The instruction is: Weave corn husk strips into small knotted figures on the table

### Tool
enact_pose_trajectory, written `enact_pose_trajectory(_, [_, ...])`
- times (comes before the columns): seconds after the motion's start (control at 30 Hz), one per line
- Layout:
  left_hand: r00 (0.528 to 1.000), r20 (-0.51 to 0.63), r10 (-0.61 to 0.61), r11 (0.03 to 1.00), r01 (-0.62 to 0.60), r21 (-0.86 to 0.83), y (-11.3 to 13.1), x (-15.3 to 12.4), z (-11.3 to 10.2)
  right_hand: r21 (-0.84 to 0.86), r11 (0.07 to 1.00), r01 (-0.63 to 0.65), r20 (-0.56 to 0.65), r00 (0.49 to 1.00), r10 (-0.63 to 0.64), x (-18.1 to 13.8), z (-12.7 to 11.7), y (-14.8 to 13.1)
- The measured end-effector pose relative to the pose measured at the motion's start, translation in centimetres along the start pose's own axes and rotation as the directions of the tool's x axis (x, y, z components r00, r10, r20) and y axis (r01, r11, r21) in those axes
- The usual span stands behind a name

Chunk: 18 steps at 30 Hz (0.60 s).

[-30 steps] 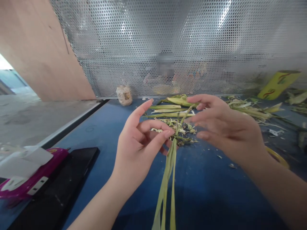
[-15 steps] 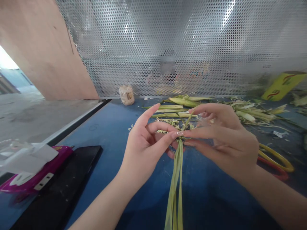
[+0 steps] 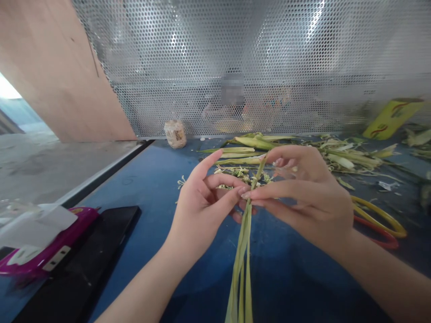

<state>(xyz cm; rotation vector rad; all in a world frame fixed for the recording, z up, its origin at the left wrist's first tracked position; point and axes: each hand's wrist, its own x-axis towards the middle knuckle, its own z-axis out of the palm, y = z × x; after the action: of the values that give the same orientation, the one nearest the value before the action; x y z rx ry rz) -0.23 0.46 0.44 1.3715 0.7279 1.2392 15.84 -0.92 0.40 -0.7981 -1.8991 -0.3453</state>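
Above the blue table (image 3: 161, 179), my left hand (image 3: 202, 204) pinches a bundle of long pale-green leaf strips (image 3: 243, 251) between thumb and middle finger, index finger raised. My right hand (image 3: 303, 193) meets it from the right. Its fingers are pressed on the same strips where they cross, and one thin strip runs up over the right fingers. The loose ends hang down toward me, off the bottom of the view.
A heap of green stalks and trimmings (image 3: 256, 146) lies behind my hands. Yellow and red rings (image 3: 380, 222) rest at right, a yellow packet (image 3: 390, 117) far right, a small jar (image 3: 175, 133) by the perforated metal screen (image 3: 235, 63). A magenta device (image 3: 43, 253) and black tray (image 3: 84, 264) sit left.
My right hand has come in from the right and closed its fingers onto the strips beside my left fingers. The left hand has kept its pinch and barely moved.
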Motion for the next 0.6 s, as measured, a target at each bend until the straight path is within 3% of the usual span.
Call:
enact_pose_trajectory(0.23, [0.999, -0.032, -0.001, 0.999, 0.002, 0.034, -0.07, 0.02, -0.12, -0.055, 0.998, -0.039, 0.072, 0.996, 0.043, 0.1, -0.15, -0.3])
enact_pose_trajectory(0.37, [0.999, -0.048, 0.002, 0.999, 0.0, 0.041, -0.06, 0.0, -0.03, -0.064, 0.997, -0.048, 0.05, 0.997, 0.051, 0.06, -0.11, -0.38])
enact_pose_trajectory(0.6, [0.999, -0.045, 0.029, 1.0, -0.028, 0.014, 0.05, 0.04, -0.41, 0.032, 0.961, -0.274, 0.022, 0.962, 0.274, 0.21, -0.07, -0.02])
